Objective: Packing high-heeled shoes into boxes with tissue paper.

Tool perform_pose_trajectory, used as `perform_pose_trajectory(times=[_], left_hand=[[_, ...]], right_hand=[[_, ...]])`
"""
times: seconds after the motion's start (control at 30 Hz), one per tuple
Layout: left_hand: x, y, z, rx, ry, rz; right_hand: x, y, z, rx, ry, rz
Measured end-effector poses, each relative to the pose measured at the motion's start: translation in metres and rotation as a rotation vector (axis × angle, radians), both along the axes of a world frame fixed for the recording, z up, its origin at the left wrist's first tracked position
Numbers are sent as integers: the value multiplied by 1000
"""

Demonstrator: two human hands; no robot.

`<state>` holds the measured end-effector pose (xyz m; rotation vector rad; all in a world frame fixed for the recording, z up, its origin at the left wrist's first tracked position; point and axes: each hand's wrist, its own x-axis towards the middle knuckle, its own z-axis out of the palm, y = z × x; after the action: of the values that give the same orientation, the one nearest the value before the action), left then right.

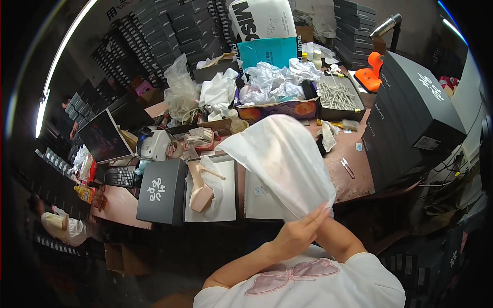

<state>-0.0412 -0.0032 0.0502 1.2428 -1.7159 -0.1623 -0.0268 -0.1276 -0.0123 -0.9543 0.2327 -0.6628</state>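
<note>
A thin white cloth bag (303, 179) is raised over the near side of the table, its closed end pointing away from me. My right forearm (340, 240) goes into its mouth, so my right hand is hidden within. A pinkish shape shows faintly through the cloth; I cannot tell whether it is my hand or something else. At the mouth, my left hand (300, 232) has its fingers closed on the bag's edge beside my right wrist. To the left, a beige high-heeled shoe (201, 197) lies with white tissue in an open shoe box (226, 201).
A dark grey box lid (160, 191) adjoins the shoe box. Small scissors (347, 168) and a yellow-handled brush (345, 124) lie on the right. Dark shoe boxes (405, 118) are stacked at the right edge. Behind stand a box of crumpled paper (280, 111) and a tray of white sticks (338, 95).
</note>
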Motion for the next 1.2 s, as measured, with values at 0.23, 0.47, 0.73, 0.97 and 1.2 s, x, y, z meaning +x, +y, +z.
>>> perform_pose_trajectory(times=[0.23,0.47,0.73,0.97,1.2], left_hand=[[0,-2,-16,41,-167,47],[70,29,-2,-176,855,460],[99,2,-46,241,1682,149],[110,13,-36,-65,1273,458],[89,4,-33,32,1299,389]], right_hand=[[7,0,1,-30,8,-7],[14,14,-4,16,2,1],[0,14,-28,-346,284,119],[-148,-5,16,-945,569,411],[-87,-67,24,-239,177,-174]])
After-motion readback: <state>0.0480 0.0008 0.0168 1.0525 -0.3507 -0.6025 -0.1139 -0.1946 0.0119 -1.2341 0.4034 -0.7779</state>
